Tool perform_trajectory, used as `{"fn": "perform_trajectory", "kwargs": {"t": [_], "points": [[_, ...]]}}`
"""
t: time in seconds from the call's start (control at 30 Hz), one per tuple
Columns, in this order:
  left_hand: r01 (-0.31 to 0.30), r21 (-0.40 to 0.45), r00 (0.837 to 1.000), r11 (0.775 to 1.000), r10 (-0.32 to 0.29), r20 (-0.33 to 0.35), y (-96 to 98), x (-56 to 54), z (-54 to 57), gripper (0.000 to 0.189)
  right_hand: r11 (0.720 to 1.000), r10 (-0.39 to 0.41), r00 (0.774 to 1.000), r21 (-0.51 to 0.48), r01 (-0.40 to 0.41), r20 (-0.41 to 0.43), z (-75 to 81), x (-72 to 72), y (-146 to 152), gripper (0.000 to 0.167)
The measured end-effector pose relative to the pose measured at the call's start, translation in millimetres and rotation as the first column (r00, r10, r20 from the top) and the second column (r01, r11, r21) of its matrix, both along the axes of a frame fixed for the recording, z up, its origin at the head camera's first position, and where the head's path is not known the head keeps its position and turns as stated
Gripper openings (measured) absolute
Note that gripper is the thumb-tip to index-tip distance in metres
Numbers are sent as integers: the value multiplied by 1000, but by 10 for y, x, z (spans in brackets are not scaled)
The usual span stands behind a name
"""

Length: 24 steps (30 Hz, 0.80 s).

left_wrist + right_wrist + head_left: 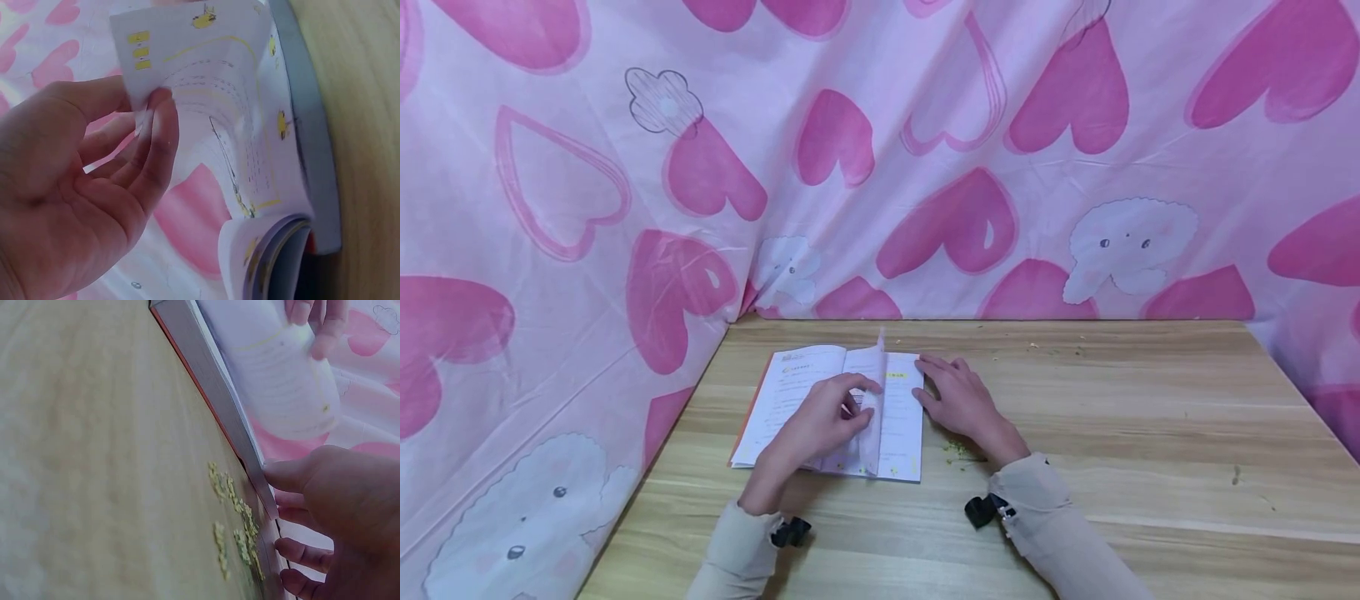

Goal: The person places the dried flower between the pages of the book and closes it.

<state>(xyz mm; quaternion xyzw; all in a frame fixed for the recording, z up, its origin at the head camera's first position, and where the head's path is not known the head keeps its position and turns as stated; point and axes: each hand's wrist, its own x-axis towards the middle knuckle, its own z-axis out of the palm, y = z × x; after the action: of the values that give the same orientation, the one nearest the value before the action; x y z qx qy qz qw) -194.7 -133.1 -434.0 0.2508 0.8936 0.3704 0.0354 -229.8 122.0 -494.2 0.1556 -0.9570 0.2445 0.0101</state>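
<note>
An open book (901, 425) with an orange-red cover edge lies on the table. My left hand (823, 421) is over it, pinching a single page (206, 56) between thumb and fingers. That page stands raised and curved above the right half of the book; the left wrist view shows yellow drawings and lines of text on it. At the book's right edge rests my right hand (964, 402), its fingers spread and loosely bent. In the right wrist view its thumb (290, 475) touches the page-block edge (206, 369).
Small yellow-green bits (958, 452) lie on the wooden table (1120, 433) just right of the book. A pink heart-patterned cloth (850, 233) hangs behind the table and along its left side. Black straps (985, 510) sit at both wrists.
</note>
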Motion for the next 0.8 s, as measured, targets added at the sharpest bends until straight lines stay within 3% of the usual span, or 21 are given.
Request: {"fn": "perform_trajectory", "kwargs": {"t": [0.17,0.33,0.6,0.8], "points": [[-85,-9,996,996,85,-36,-68,-10,49,30,1000,1,1000,-6,0,12,22,7,8,58],[-228,8,973,974,228,-43,-130,-34,105,17,1000,4,1000,-9,-4,1,30,15,9,58],[-274,31,958,961,276,-82,-245,-55,163,27,1000,-14,1000,-14,14,12,25,25,0,58],[-369,62,926,927,373,-58,-397,-50,219,29,1000,0,1000,-7,0,11,2,7,-15,58]]}}
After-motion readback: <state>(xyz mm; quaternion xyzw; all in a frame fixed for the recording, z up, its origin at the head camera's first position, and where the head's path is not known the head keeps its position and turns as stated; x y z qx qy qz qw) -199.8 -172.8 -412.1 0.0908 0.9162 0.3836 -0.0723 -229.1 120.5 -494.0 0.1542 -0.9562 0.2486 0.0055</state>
